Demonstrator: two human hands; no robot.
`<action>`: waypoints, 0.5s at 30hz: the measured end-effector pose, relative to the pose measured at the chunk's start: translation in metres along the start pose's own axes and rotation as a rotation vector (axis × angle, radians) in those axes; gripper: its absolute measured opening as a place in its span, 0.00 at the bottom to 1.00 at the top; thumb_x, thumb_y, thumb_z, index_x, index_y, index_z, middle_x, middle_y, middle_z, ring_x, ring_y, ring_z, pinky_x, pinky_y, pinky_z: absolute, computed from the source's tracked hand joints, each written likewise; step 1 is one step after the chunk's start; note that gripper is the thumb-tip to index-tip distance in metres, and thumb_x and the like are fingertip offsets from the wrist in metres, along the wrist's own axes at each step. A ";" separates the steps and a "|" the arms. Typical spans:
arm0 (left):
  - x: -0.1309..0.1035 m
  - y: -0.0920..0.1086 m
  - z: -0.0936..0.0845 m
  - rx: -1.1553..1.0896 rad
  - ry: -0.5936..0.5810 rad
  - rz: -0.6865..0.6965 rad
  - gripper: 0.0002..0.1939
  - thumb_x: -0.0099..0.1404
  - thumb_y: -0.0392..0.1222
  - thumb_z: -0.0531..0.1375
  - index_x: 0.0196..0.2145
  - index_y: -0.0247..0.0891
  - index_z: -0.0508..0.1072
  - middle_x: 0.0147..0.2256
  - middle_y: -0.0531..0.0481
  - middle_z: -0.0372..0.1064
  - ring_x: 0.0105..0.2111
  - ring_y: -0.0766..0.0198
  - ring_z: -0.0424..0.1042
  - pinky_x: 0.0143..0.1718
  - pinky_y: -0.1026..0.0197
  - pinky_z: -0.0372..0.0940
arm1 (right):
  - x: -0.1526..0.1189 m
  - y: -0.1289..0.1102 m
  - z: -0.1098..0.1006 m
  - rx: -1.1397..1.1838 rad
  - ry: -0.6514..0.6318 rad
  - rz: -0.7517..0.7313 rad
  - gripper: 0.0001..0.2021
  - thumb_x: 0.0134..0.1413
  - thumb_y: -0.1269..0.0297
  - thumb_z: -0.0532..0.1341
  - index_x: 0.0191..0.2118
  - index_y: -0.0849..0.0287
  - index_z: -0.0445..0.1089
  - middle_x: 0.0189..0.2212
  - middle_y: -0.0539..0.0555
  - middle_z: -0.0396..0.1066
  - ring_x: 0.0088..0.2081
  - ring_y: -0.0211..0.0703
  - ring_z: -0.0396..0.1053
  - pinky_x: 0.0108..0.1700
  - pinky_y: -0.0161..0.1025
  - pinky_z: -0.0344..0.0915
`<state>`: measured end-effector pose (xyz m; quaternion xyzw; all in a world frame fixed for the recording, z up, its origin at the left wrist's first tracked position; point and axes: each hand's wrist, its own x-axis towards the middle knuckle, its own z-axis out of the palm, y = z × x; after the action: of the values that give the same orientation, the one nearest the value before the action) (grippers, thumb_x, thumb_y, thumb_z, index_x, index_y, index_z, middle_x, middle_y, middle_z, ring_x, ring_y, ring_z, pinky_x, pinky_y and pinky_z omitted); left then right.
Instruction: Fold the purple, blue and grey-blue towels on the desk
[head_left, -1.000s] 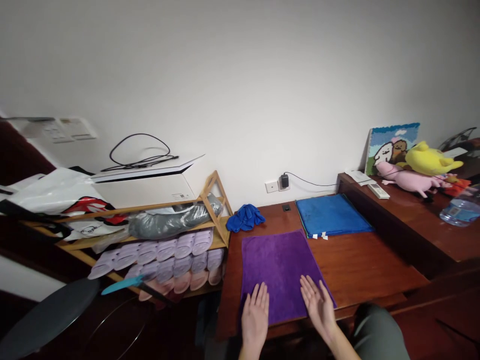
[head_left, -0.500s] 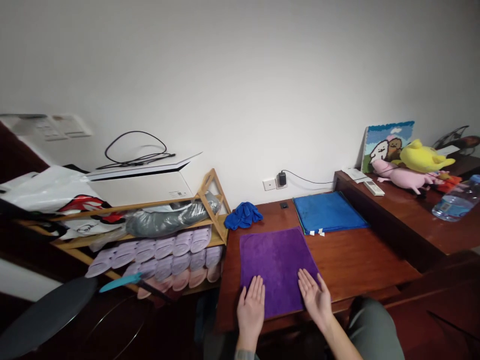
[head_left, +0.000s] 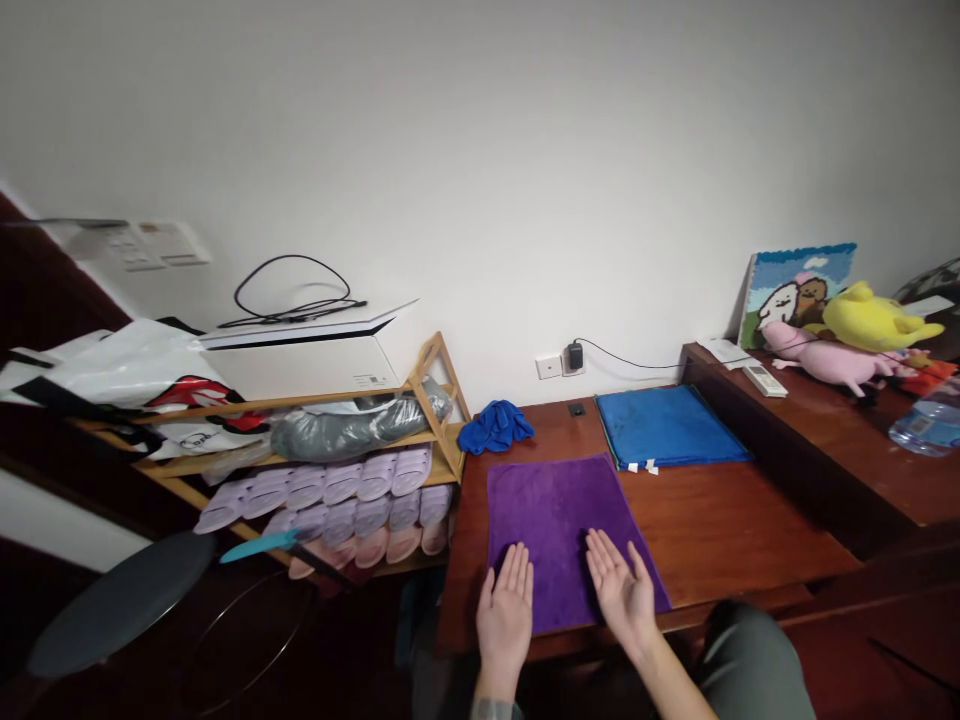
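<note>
A purple cloth [head_left: 559,510] lies spread flat on the brown wooden table [head_left: 720,530]. Over its near left corner is my left hand [head_left: 506,610], palm up, fingers stretched out and holding nothing. My right hand [head_left: 621,590] is above the cloth's near right part, also palm up with the thumb apart and nothing in it. Whether either hand touches the cloth I cannot tell. Behind the purple cloth, at the left, sits a crumpled blue cloth [head_left: 496,427]. Flat blue cloths [head_left: 670,427] with white tags lie at the back right.
On the left a wooden rack [head_left: 439,400] holds several slippers [head_left: 341,480], a white box [head_left: 307,368] and bags. A round dark stool [head_left: 124,600] stands below it. The raised desk on the right carries plush toys [head_left: 874,315], a remote [head_left: 765,380] and a plastic bottle [head_left: 930,425].
The view has shifted slightly, so the surroundings sit a little further right. My right hand has moved slightly inward and away from me over the purple cloth. Both hands stay open.
</note>
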<state>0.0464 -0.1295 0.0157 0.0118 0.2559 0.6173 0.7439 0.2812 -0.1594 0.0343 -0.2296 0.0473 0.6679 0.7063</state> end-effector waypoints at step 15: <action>0.004 0.011 -0.002 -0.173 -0.299 -0.034 0.33 0.77 0.55 0.46 0.74 0.40 0.55 0.73 0.42 0.53 0.72 0.58 0.54 0.73 0.53 0.52 | 0.007 -0.012 0.000 0.064 -0.106 -0.048 0.24 0.66 0.55 0.57 0.62 0.61 0.70 0.65 0.65 0.70 0.69 0.49 0.63 0.70 0.56 0.62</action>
<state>0.0359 -0.1237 0.0158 0.0351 0.0884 0.6158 0.7822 0.2940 -0.1528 0.0348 -0.1722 0.0255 0.6602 0.7306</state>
